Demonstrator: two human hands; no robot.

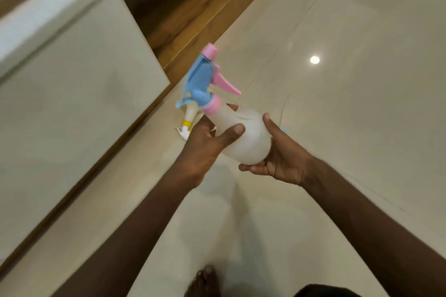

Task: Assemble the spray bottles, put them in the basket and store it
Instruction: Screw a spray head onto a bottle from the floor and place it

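Observation:
I hold a white translucent spray bottle (251, 137) in the air above the floor, tilted up to the left. Its blue and pink spray head (204, 79) sits on the neck, the pink trigger pointing right. My left hand (207, 144) wraps the bottle's left side, thumb across the front. My right hand (280, 154) cups the bottle's base from the right. Behind my left hand, a second white bottle with a yellow ring (187, 119) lies on the floor, partly hidden. No basket is in view.
A large cream cabinet or bed front (72, 94) with a wooden lower edge fills the left. Wooden shelving (193, 7) stands at the top middle. The glossy cream tiled floor (350, 79) spreads to the right. My bare foot (204, 281) shows at the bottom.

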